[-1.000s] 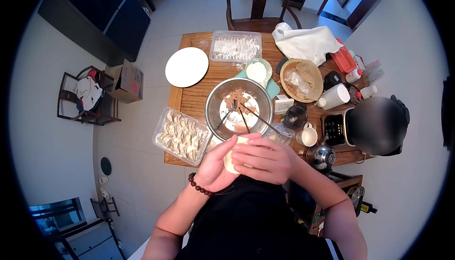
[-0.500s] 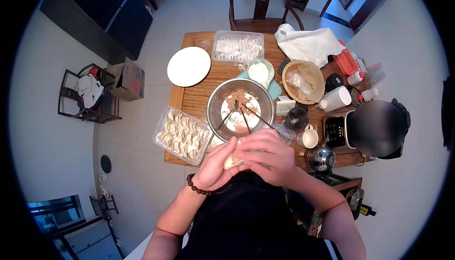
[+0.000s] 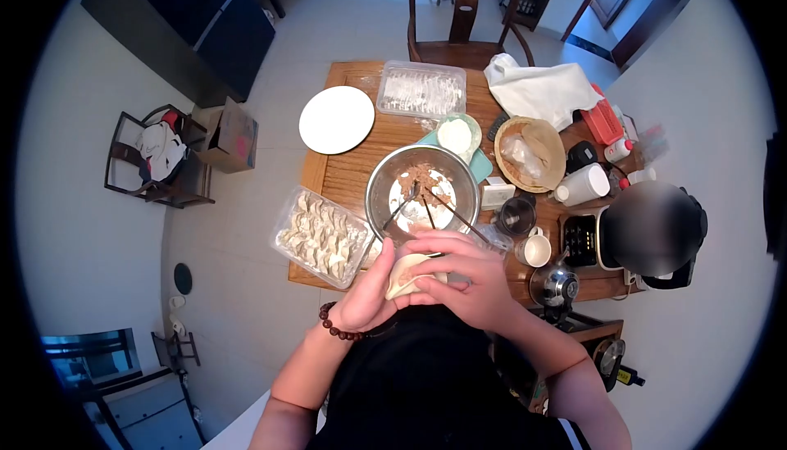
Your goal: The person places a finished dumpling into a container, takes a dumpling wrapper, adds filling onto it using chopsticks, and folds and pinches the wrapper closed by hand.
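A dumpling (image 3: 402, 276), its pale wrapper folded partly around pinkish filling, lies across the fingers of my left hand (image 3: 361, 301), which cradles it with the thumb raised beside it. Over its right side bends my right hand (image 3: 479, 282), fingers and thumb closed on the wrapper's edge. Just beyond both hands stands a steel bowl (image 3: 374, 184) with minced filling (image 3: 420, 178) and several dark utensils leaning in it. To the left, rows of floured, pleated dumplings (image 3: 321, 235) fill a clear plastic tray (image 3: 283, 247).
A white plate (image 3: 336, 120) and a second floured tray (image 3: 422, 89) sit at the back. Behind the bowl is a small bowl of white powder (image 3: 455, 135). Rightward stand a basket (image 3: 551, 179), a mug (image 3: 535, 250), a kettle (image 3: 554, 284) and bottles.
The dumpling in my hands is turned so more of its open side and filling shows. My right fingers have shifted along its edge. The whole view has moved slightly.
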Tool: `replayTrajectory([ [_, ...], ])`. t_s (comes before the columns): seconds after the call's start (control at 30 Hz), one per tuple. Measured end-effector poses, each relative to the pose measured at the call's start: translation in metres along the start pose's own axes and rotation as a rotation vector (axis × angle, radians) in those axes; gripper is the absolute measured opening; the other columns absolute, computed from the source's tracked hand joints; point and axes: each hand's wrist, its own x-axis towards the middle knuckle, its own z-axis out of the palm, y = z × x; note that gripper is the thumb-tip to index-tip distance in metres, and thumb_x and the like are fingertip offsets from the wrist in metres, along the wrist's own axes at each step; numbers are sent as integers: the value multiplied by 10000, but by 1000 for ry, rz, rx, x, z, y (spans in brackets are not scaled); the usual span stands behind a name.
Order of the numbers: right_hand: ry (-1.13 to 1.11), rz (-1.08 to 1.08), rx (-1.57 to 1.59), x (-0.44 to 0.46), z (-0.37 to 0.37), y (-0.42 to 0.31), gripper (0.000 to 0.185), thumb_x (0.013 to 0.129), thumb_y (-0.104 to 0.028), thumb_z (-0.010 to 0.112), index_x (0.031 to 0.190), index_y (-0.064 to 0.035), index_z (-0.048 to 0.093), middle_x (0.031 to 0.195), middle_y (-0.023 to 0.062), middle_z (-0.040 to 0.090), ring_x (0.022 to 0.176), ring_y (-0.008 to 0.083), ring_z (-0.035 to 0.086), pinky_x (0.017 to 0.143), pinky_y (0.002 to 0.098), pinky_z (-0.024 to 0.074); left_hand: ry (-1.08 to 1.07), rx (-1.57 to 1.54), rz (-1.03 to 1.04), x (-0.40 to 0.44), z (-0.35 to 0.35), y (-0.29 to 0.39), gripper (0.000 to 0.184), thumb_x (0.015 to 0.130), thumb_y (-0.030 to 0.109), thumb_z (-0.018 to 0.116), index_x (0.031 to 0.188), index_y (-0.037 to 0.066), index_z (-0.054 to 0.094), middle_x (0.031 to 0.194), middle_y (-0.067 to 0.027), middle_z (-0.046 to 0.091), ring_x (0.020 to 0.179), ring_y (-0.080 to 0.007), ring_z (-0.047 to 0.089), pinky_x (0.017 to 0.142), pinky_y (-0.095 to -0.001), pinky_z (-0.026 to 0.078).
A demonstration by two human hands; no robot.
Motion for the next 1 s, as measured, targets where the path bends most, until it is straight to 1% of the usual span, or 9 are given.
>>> replayTrajectory([
  [0.13, -21, 49, 60, 9, 0, -11, 292, 827, -28, 783, 1111, 7, 724, 1196, 127, 711, 1221, 289, 644, 1026, 400, 517, 30, 87, 41, -6, 3, 6, 849, 1031, 689, 150, 1542, 26, 293, 1439, -187, 520, 1303, -296, 569, 1062, -438, 510],
  [0.2, -33, 424, 364, 14, 1, -25, 422, 814, -47, 805, 1211, 9, 675, 1269, 158, 676, 1237, 282, 634, 1046, 415, 510, 73, 104, 49, -10, 5, 9, 872, 1014, 718, 157, 1546, 37, 279, 1447, -209, 510, 1313, -304, 562, 1053, -435, 517],
  [0.33, -37, 312, 366, 23, 11, -17, 382, 805, -96, 824, 1160, -13, 709, 1228, 134, 694, 1222, 317, 637, 1031, 468, 496, 99, 103, 111, -18, 9, 18, 895, 992, 750, 173, 1540, 48, 258, 1454, -245, 497, 1322, -304, 556, 1029, -433, 534],
  [0.5, -55, 39, 94, 32, 23, -8, 305, 792, -104, 831, 1078, -52, 738, 1052, 92, 764, 1177, 263, 670, 1100, 500, 418, 78, 77, 123, -30, -4, 26, 887, 985, 760, 188, 1506, 48, 275, 1442, -258, 505, 1308, -304, 569, 1022, -445, 538],
  [0.8, 139, 11, 98, 44, 44, -17, 267, 776, 0, 826, 1019, -33, 722, 915, 87, 781, 1059, 242, 721, 1122, 524, 384, -66, 45, 89, -30, -25, 51, 879, 990, 753, 208, 1500, 39, 271, 1423, -274, 508, 1332, -341, 550, 1047, -475, 520],
  [0.87, 230, 29, 67, 47, 52, -19, 236, 782, -24, 826, 999, -36, 735, 946, 75, 775, 999, 227, 723, 1097, 504, 415, -231, -143, 204, -31, -42, 50, 582, 1088, 429, 442, 1506, 50, 303, 1453, -219, 480, 1323, -293, 552, 1063, -467, 521],
  [0.9, 306, 42, 48, 50, 55, -21, 206, 788, -48, 827, 978, -39, 748, 978, 62, 769, 938, 212, 725, 1071, 485, 447, -252, -142, 193, -34, -44, 55, 582, 1088, 429, 442, 1506, 50, 303, 1453, -219, 480, 1323, -293, 552, 1063, -467, 521],
  [0.97, 346, 19, -19, 57, 62, -29, 230, 784, -54, 834, 996, -41, 747, 978, 67, 765, 953, 219, 722, 1059, 479, 458, -56, 267, 281, -44, -47, 67, 504, 1021, 75, 610, 1469, 19, 386, 1397, -193, 537, 1246, -261, 614, 1024, -398, 555],
  [1.0, 367, -5, -68, 61, 66, -34, 255, 780, -59, 842, 1015, -43, 746, 978, 71, 761, 968, 226, 718, 1047, 474, 469, -77, 267, 277, -46, -53, 68, 504, 1021, 75, 610, 1469, 19, 386, 1397, -193, 537, 1246, -261, 614, 1024, -398, 555],
])
